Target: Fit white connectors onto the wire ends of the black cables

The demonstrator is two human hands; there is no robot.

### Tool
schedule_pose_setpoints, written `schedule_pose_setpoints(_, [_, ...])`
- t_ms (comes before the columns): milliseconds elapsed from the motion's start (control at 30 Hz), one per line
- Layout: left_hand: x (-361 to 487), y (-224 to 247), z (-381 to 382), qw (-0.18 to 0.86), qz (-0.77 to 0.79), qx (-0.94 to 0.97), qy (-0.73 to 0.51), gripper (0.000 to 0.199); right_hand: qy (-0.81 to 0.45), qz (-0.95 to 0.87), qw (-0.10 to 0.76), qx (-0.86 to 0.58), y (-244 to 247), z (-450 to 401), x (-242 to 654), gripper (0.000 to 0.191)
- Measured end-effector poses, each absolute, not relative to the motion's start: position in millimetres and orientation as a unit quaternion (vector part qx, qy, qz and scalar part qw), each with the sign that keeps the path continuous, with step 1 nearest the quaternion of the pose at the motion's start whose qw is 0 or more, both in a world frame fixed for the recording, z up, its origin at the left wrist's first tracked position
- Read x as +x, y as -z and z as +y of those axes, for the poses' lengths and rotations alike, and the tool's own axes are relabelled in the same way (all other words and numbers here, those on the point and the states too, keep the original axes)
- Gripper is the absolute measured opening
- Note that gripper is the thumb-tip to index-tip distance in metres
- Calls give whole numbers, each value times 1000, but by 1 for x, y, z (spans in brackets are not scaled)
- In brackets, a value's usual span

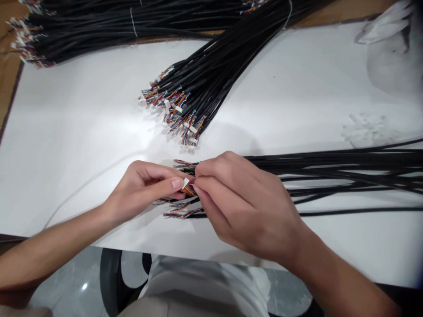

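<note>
Over the surface [99, 114], I see the left hand [140, 187] pinching a white connector [185, 183], the right hand [246, 207] closed, apparently on a thin wire [191, 185] beside it. I judge the connector light, stiff, best held by its sides; the wire soft.

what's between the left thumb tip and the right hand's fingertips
The head view shows a small white plastic connector and thin multicoloured wires between the left hand and the right hand.
</note>
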State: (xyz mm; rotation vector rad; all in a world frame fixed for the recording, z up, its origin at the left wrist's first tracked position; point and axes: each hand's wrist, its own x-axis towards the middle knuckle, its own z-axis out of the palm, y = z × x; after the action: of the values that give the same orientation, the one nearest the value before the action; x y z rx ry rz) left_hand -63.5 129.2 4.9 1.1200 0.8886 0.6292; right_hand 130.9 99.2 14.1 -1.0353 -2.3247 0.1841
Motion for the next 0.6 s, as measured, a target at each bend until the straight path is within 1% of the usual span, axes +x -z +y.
schedule_pose_setpoints(133, [-62,-6,128,729,405,478,-276,10,-77,-874,274,-393,-17,99,129,25])
schedule_pose_setpoints(333, [-61,-3,128,742,401,465,-270,10,-120,-862,283,-404,-20,98,129,25])
schedule_pose_setpoints(533, [-59,-4,128,756,403,448,-257,12,-109,-871,262,-401,-21,98,129,26])
schedule_pose_setpoints(600, [-57,-6,128,759,424,426,-249,12,-111,-870,264,-402,-21,97,129,24])
